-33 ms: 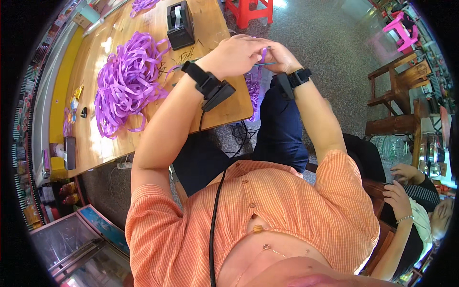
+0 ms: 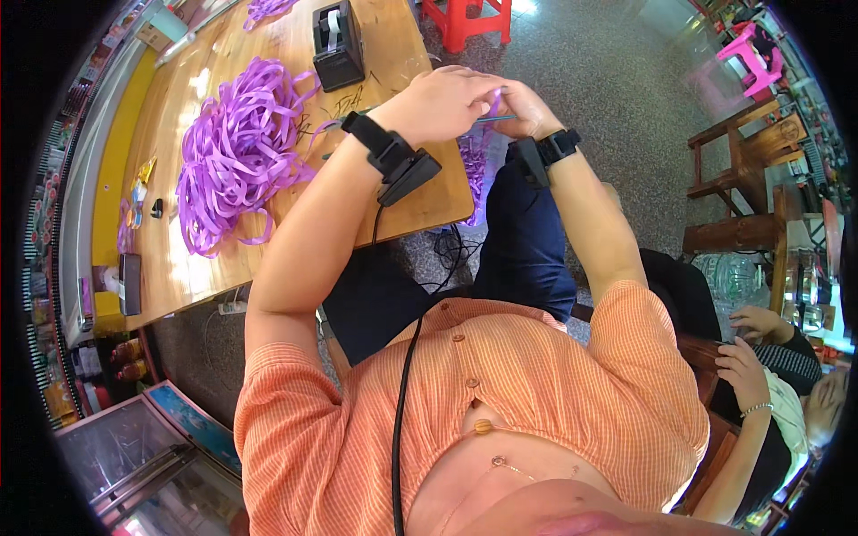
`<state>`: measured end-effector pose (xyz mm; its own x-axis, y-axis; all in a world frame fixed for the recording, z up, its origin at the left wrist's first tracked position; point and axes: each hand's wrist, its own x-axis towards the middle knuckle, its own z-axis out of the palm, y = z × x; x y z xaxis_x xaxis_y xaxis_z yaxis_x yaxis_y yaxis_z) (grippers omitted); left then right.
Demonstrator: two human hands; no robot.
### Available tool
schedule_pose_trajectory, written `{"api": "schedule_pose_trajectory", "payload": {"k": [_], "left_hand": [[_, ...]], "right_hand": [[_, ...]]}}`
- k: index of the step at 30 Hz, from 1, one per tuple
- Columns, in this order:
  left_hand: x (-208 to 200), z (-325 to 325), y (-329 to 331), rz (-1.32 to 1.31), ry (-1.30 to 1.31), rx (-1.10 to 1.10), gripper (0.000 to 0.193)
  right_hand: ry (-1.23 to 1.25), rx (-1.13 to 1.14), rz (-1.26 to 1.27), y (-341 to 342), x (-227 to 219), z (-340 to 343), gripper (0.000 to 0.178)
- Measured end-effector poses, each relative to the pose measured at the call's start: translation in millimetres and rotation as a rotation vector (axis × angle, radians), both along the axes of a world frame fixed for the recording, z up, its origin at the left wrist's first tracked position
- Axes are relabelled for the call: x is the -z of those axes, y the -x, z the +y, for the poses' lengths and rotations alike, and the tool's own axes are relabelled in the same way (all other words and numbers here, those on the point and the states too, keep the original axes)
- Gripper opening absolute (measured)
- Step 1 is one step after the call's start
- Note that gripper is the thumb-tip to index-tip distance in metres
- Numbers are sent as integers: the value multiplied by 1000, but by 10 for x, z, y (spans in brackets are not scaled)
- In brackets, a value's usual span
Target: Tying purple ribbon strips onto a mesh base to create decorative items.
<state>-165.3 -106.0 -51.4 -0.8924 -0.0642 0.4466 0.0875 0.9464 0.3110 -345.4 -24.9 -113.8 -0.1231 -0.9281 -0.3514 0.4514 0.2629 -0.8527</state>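
My left hand [image 2: 447, 103] and my right hand [image 2: 527, 107] meet beyond the table's right edge, fingertips touching. A strip of purple ribbon [image 2: 494, 100] runs between them, pinched by the fingers of my right hand. A thin dark stick [image 2: 498, 119] pokes out from under my left hand towards the right palm. The fingers of my left hand are bent together; its grip is partly hidden. More purple ribbon [image 2: 476, 165] hangs below the hands beside the table. A large tangled heap of purple ribbon [image 2: 237, 152] lies on the wooden table [image 2: 170, 277] to the left.
A black tape dispenser [image 2: 338, 49] stands at the table's far side. Beyond it are a red stool [image 2: 465, 22] and a pink stool [image 2: 749, 61]. Wooden chairs [image 2: 733, 237] stand at right, near another person's hands [image 2: 746, 371]. A black cable [image 2: 407, 384] runs down my front.
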Motion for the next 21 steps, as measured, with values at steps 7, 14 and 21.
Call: {"api": "schedule_pose_trajectory", "payload": {"k": [7, 14, 21], "left_hand": [[82, -116, -81, -133, -64, -112, 33], [13, -150, -117, -130, -48, -164, 28], [15, -172, -131, -146, -51, -202, 30]], "right_hand": [[44, -84, -250, -484, 229, 163, 34], [50, -32, -293, -615, 442, 453, 36], [200, 145, -164, -861, 246, 658, 30]]}}
